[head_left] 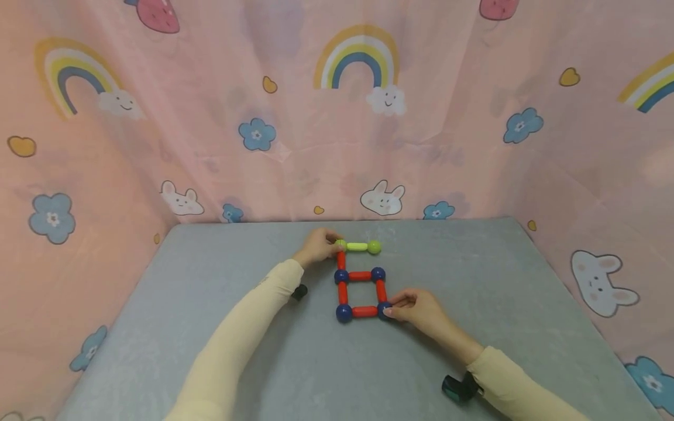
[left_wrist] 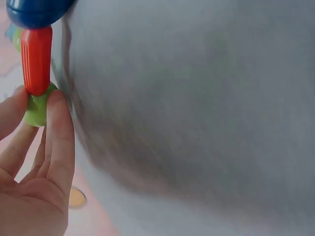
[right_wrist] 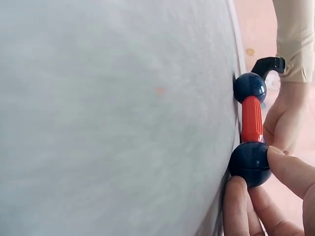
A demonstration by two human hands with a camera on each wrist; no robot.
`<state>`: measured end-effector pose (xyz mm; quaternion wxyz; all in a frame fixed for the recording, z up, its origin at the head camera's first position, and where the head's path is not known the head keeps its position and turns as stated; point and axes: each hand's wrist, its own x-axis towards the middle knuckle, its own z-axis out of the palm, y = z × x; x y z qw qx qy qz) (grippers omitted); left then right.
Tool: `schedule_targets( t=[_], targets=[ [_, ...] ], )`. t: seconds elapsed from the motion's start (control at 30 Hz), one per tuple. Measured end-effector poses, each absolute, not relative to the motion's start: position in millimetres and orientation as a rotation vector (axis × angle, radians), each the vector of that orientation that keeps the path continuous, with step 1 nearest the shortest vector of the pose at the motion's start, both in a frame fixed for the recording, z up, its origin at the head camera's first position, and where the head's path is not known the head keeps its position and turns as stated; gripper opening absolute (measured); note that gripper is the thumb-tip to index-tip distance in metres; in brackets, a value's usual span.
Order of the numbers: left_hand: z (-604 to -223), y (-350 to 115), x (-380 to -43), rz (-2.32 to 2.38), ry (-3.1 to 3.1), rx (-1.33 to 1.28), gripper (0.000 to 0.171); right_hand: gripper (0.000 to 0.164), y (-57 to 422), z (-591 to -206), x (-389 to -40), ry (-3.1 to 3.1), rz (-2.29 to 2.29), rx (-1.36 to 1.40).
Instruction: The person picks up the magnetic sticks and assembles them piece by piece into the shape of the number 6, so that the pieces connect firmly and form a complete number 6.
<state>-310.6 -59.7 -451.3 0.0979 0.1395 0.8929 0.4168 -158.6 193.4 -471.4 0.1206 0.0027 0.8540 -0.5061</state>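
On the grey table lies a figure of joined balls and rods. Red rods (head_left: 364, 311) and blue balls (head_left: 344, 313) make its square. From the square's far left corner another red rod (head_left: 341, 261) runs to a green ball, joined to a lime rod (head_left: 357, 247) that ends in a second green ball (head_left: 374, 247). My left hand (head_left: 317, 245) pinches the far left green ball (left_wrist: 37, 110) between thumb and fingers. The near right blue ball (right_wrist: 250, 164) is pinched by my right hand (head_left: 420, 311), thumb on one side, fingertips on the other.
A pink curtain (head_left: 316, 169) printed with rainbows, flowers and rabbits hangs behind the table (head_left: 210, 280) and along both sides. Dark wrist cameras (head_left: 460, 388) sit below both cream sleeves, close over the tabletop.
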Motion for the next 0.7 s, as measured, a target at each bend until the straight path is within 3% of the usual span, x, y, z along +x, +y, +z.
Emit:
schedule_targets(
  t=[0.37,0.7],
  targets=[
    [-449,-82,-319,1.198,2.668,0.341,0.034,0.030,170,-469,-172,2.507,-1.455,-0.041],
    [-445,-97,-312,1.204,2.658,0.393,0.042,0.032,188,-464,-178,2.556,-1.392,-0.228]
  ],
)
